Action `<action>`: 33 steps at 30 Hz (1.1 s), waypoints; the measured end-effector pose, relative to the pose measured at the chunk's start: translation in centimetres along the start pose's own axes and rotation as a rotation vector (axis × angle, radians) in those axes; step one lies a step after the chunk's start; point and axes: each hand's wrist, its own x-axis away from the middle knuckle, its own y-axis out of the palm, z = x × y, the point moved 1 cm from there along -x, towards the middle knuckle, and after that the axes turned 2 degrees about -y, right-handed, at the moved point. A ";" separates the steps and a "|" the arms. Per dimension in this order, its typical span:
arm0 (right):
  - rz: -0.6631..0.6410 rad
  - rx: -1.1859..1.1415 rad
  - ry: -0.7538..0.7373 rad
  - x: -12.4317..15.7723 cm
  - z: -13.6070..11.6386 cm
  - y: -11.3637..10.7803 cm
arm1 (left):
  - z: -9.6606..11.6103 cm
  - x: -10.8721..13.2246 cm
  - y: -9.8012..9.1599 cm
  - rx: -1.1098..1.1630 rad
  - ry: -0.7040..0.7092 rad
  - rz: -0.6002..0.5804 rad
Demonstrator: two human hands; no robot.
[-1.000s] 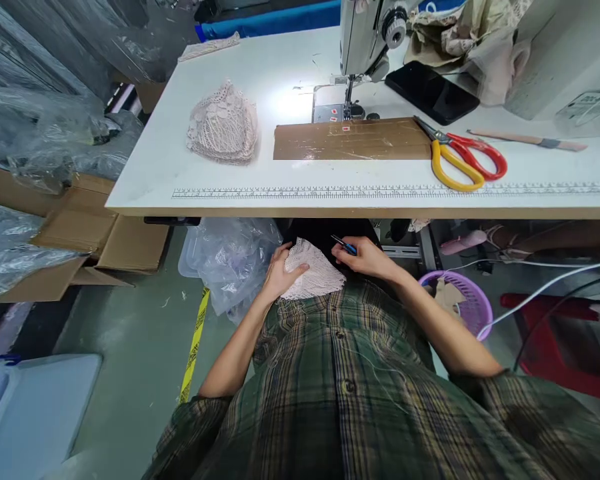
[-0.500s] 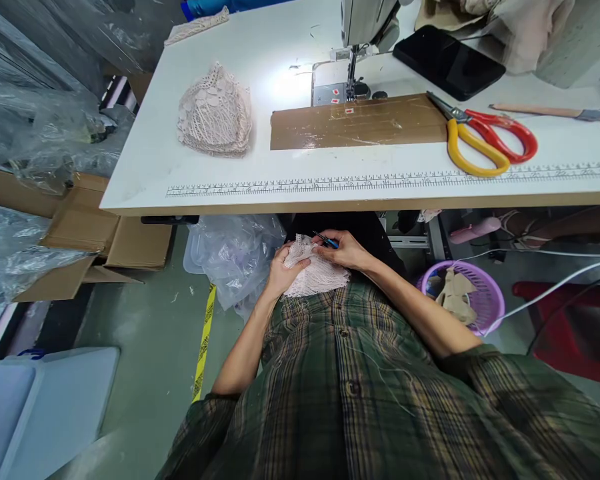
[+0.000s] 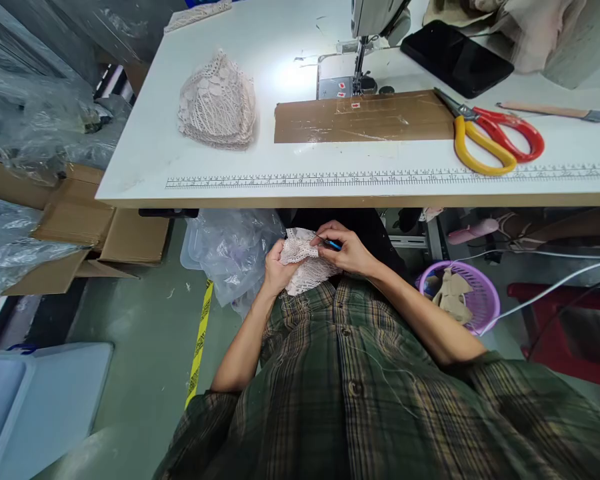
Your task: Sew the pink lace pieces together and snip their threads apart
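Note:
Below the table edge, over my lap, my left hand [image 3: 280,268] is closed on the left side of a pale pink lace piece [image 3: 307,273], thumb on top. My right hand [image 3: 347,249] is closed round a slim blue-handled tool [image 3: 331,244] with a thin dark tip; its exact kind is too small to make out. That tip points left over the upper part of the lace, and the right fingertips touch the fabric. Loose threads hang from the lower edge of the lace. On the table lies a stack of similar lace pieces [image 3: 217,103].
A sewing machine [image 3: 363,63] stands on the white table [image 3: 145,157]. Near it lie a brown strip [image 3: 355,123], red-and-yellow scissors [image 3: 485,137] and a black phone [image 3: 457,59]. Under the table are a plastic bag [image 3: 240,250] and a purple basket [image 3: 490,300]; cardboard boxes [image 3: 135,237] are at left.
The left hand has shifted slightly left and down, and the lace is turned and folded a little differently. The right hand keeps the blue tool at the lace. My view has tilted slightly.

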 end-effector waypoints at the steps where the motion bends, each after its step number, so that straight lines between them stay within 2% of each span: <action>1: 0.021 -0.001 -0.025 0.0 -0.6 -0.1 | 0.2 0.0 0.0 0.046 0.004 -0.003; 5: 0.088 0.010 -0.133 0.0 -2.7 -0.2 | 0.8 -0.1 -0.1 0.212 -0.019 -0.026; 8: 0.095 0.041 -0.180 -0.1 -3.5 0.0 | 0.7 -0.1 -0.4 0.218 -0.054 -0.082; 10: 0.076 0.060 -0.170 -0.3 -3.4 0.2 | 0.5 -0.3 -0.6 0.135 -0.083 -0.112; 13: -0.008 0.068 -0.055 -0.8 -2.6 0.6 | 0.1 -0.7 -1.1 -0.134 -0.083 -0.097; 16: -0.064 0.077 0.091 -1.4 -1.8 0.9 | 0.5 -1.2 -1.7 -0.399 0.036 -0.035; 18: -0.055 0.087 0.137 -1.6 -1.6 1.0 | 1.5 -1.2 -2.1 -0.438 0.164 -0.061; 21: -0.046 0.080 0.154 -1.6 -2.2 0.9 | 3.5 -0.9 -2.3 -0.326 0.316 -0.212; 23: -0.051 0.069 0.155 -1.5 -2.9 0.8 | 4.7 -0.6 -2.3 -0.236 0.344 -0.243; 30: -0.067 -0.016 0.116 -1.4 -5.2 0.4 | 7.4 0.1 -2.2 -0.064 0.287 -0.133; 33: 0.004 -0.036 0.069 -1.6 -6.0 0.3 | 8.0 0.2 -2.4 -0.053 0.306 -0.106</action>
